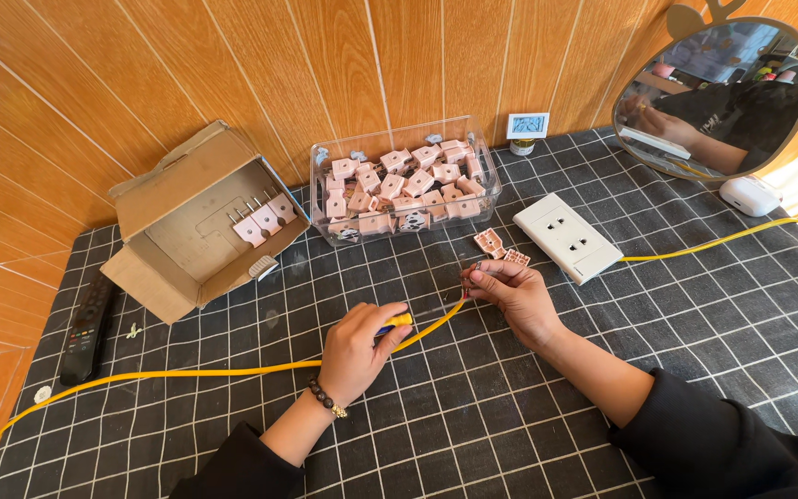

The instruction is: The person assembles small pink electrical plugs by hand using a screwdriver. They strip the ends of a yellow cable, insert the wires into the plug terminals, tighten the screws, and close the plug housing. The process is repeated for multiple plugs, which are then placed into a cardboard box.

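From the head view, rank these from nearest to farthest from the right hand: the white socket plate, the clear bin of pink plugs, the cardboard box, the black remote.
Measured from the right hand:
1. White socket plate, just beyond the hand, toward the wall.
2. Clear bin of pink plugs, beyond and to the left.
3. Cardboard box, farther left.
4. Black remote, at the mat's left edge.

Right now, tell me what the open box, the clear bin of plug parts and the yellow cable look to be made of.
Open box: brown cardboard, matte, with creased flaps. Clear bin: probably rigid transparent plastic, glossy, since the pink parts show through its walls. Yellow cable: likely a smooth rubber or plastic sheath, bending softly across the mat; the left hand and right hand both hold it.
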